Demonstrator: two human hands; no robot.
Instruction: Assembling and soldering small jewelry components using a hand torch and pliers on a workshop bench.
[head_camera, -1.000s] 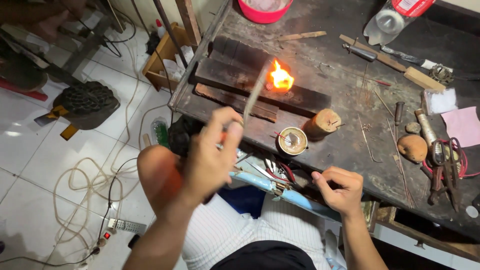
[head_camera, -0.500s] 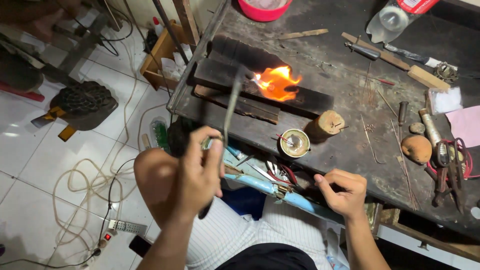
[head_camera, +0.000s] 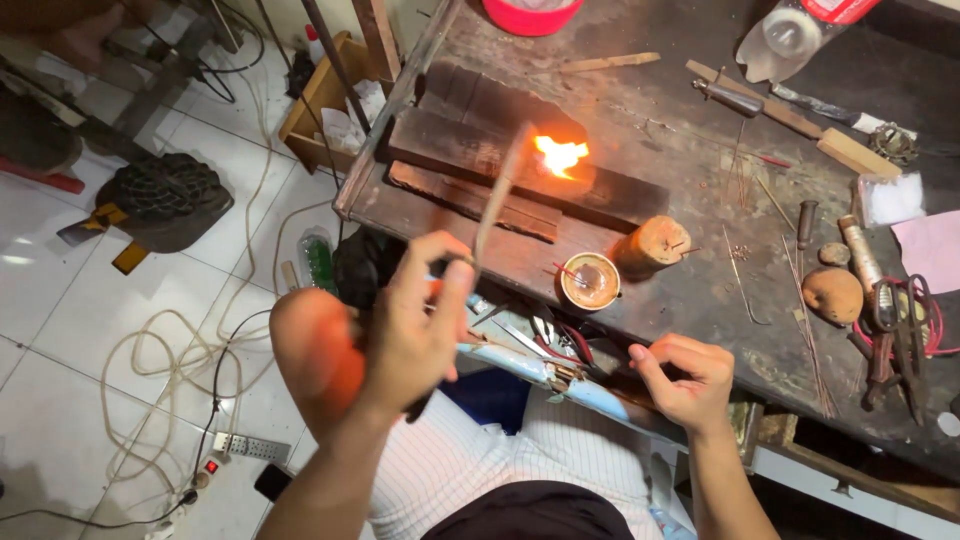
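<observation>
Left hand (head_camera: 415, 330) gripping a torch (head_camera: 500, 195), its flame (head_camera: 560, 155) burning on a charred wooden block (head_camera: 520, 150). Right hand (head_camera: 685, 380) curling at the workbench (head_camera: 700, 300) edge, near a small round tin (head_camera: 589, 281).

Thin grey metal torch tube (head_camera: 497, 195): matt, blurred. Dark charred wooden blocks (head_camera: 520, 160): rough, sooty. Worn dark workbench top (head_camera: 690, 300): scuffed, dull. Short round wooden stub (head_camera: 650, 243): raw grain. White floor tiles (head_camera: 90, 310): glossy. Striped white cloth shorts (head_camera: 470, 470): soft, matt.

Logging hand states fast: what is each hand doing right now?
Left hand: closed, holding a torch.
Right hand: fingers curled at the bench edge; contents cannot be told.
</observation>
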